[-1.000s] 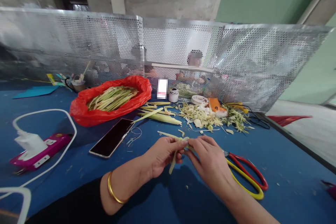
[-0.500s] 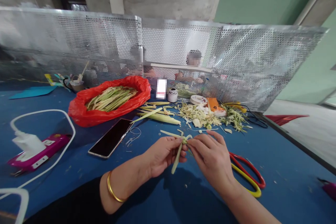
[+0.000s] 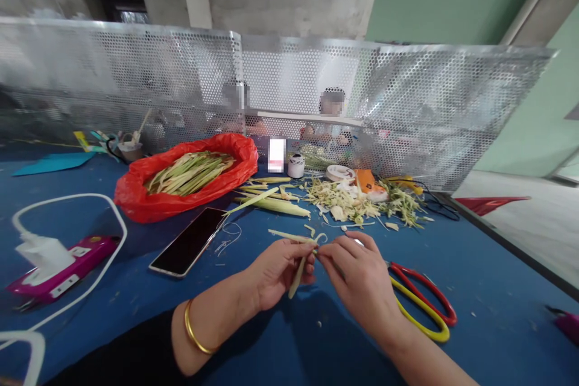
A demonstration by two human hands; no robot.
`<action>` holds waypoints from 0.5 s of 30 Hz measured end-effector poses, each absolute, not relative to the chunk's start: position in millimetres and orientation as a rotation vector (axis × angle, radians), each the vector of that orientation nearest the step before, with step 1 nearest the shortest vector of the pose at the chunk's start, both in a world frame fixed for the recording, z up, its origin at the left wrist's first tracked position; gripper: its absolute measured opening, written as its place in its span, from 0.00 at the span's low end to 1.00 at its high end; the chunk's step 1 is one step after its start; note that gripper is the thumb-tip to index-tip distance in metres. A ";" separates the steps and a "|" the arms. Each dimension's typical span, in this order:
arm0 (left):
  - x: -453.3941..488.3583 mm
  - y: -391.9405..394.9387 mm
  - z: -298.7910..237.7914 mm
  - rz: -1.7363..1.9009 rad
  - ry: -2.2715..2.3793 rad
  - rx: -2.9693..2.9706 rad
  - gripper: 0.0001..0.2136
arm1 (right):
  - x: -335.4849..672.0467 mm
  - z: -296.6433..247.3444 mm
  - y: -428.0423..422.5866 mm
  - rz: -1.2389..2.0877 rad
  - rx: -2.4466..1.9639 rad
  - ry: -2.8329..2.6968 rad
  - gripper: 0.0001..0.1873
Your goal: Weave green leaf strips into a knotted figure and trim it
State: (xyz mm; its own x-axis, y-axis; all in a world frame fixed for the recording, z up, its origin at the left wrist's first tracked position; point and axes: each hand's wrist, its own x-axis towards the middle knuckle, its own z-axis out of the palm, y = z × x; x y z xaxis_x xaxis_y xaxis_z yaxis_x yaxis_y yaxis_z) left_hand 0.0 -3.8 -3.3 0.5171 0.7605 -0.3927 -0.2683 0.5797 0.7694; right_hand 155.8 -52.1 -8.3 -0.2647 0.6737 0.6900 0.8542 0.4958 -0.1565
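Between my two hands is a small piece of pale green leaf strips (image 3: 296,280), with loose ends poking out to the left, upward and down. My left hand (image 3: 284,268), wearing a gold bangle at the wrist, pinches it between thumb and fingers. The fingertips of my right hand (image 3: 359,274) are closed on its right side, where they cover the strip's end. Scissors with one red and one yellow handle loop (image 3: 423,301) lie beside my right hand, their blades mostly hidden. Behind my hands lie loose green husk strips (image 3: 275,204).
A red plastic bag (image 3: 136,208) full of leaf strips stands at the back left. A phone (image 3: 187,242) and a purple power strip (image 3: 63,277) with a white cable lie left. Leaf scraps (image 3: 344,202) pile up before a perforated metal screen (image 3: 298,72), with people behind it.
My fingers have shifted slightly on the leaf piece, and my right fingertips now cover more of its knotted middle. The hanging strip has swung a little to the left.
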 end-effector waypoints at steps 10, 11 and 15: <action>1.0 -4.1 -4.6 0.684 0.803 0.727 0.13 | 157.4 -11.1 -48.2 0.291 -1.414 -1.819 0.11; 1.1 -4.7 -4.4 0.687 0.816 0.743 0.13 | 156.6 -10.5 -47.5 0.399 -1.418 -1.768 0.10; 0.9 -8.1 -3.1 0.679 0.849 0.826 0.11 | 153.5 -7.8 -44.8 0.970 -1.273 -1.444 0.11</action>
